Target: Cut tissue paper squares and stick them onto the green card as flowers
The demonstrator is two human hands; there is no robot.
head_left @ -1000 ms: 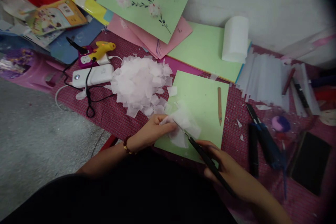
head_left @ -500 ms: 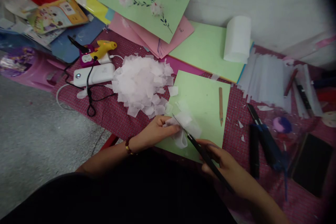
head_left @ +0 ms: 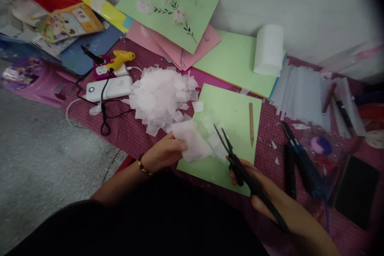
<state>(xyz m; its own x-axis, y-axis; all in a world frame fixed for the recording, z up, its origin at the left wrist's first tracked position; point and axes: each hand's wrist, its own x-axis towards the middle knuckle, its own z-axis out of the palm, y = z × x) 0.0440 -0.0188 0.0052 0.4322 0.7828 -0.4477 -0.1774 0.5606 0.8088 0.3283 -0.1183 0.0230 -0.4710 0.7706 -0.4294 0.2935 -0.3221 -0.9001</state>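
We've got the left hand (head_left: 168, 150) pinching a white tissue sheet (head_left: 193, 144), thumb on top; the fingers beneath are mostly hidden. Sheet sits over the left part of the near green paper (head_left: 231, 106), just beside the lower edge of the white scrap pile (head_left: 163, 94); we can't tell if they touch. Right hand (head_left: 255, 186) is closed around the black scissors (head_left: 249, 178), blades parted in a narrow V, pointing up and away from us, apart from the held sheet. More loose tissue (head_left: 217, 144) lies on the green paper, left of the blades; we can't tell if they touch. Pencil (head_left: 251, 124) lies on the paper's right side. Utility knife (head_left: 303, 162) is further right on the checked cloth (head_left: 268, 128). White power bank (head_left: 109, 88) and yellow glue gun (head_left: 120, 62) are left of the pile. White roll (head_left: 269, 50) stands at the back by the wall.
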